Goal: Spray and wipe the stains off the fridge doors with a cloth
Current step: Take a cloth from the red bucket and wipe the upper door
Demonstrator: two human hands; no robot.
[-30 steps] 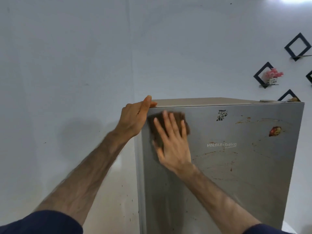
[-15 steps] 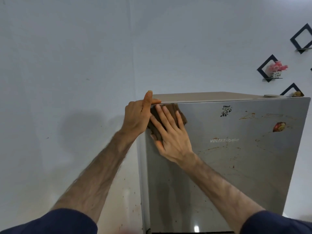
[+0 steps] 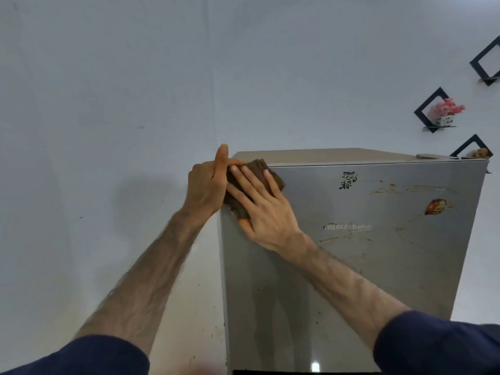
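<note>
A silver fridge door (image 3: pixel 365 266) fills the right half of the head view, with orange-brown stains (image 3: pixel 389 188) streaked across its upper right. My right hand (image 3: pixel 259 204) presses a brown cloth (image 3: pixel 266 171) flat against the door's top left corner, fingers spread over it. My left hand (image 3: pixel 207 185) grips the fridge's top left edge, thumb pointing up, touching the cloth and my right fingertips. No spray bottle is in sight.
A black sticker (image 3: pixel 348 180), a red sticker (image 3: pixel 435 206) and a brand logo (image 3: pixel 347 227) are on the door. Black diamond wall shelves (image 3: pixel 433 110) hang at the right, one holding pink flowers (image 3: pixel 446 108). A speckled white wall (image 3: pixel 108 158) lies left of the fridge.
My right hand has slid the cloth up and left into the door's top corner, against my left hand. The left thumb has lifted upright. The view has shifted slightly.
</note>
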